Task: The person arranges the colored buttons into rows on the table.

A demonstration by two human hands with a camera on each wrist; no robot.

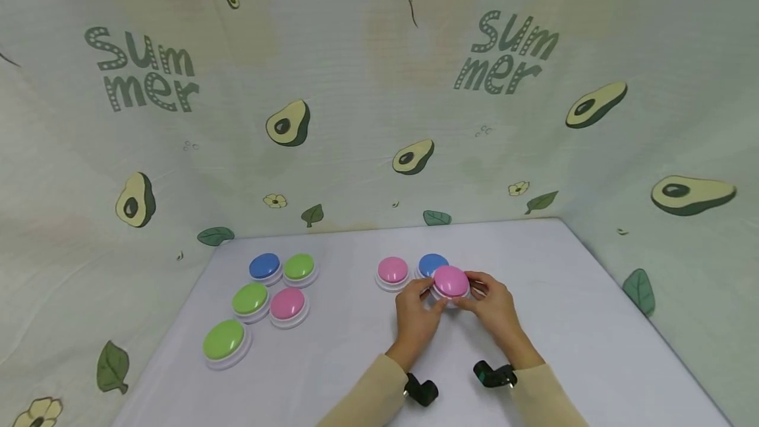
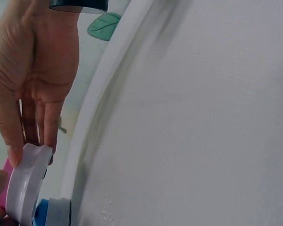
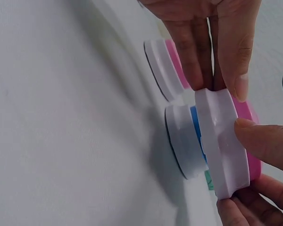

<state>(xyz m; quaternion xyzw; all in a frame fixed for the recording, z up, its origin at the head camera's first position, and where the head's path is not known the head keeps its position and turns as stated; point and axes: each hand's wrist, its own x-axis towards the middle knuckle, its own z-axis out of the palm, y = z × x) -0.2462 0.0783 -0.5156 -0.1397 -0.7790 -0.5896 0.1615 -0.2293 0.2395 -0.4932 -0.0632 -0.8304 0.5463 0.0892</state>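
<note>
Between my two hands is a pink push button (image 1: 450, 281) with a white base. My left hand (image 1: 415, 318) grips its left edge and my right hand (image 1: 497, 312) its right edge, each with the thumb towards me. Seen from the right wrist, the raised base (image 3: 219, 141) is tilted and overlaps the blue button (image 3: 181, 141) standing on the table. In the head view, that blue button's dome (image 1: 432, 263) shows partly behind the held one. A second pink button (image 1: 393, 270) sits just left of it, beyond my left hand.
On the left side of the white table (image 1: 338, 374) stand several more buttons: a blue one (image 1: 264, 266), a pink one (image 1: 287, 304) and green ones (image 1: 223, 340). A patterned cloth (image 1: 344, 71) hangs behind the table and at both sides.
</note>
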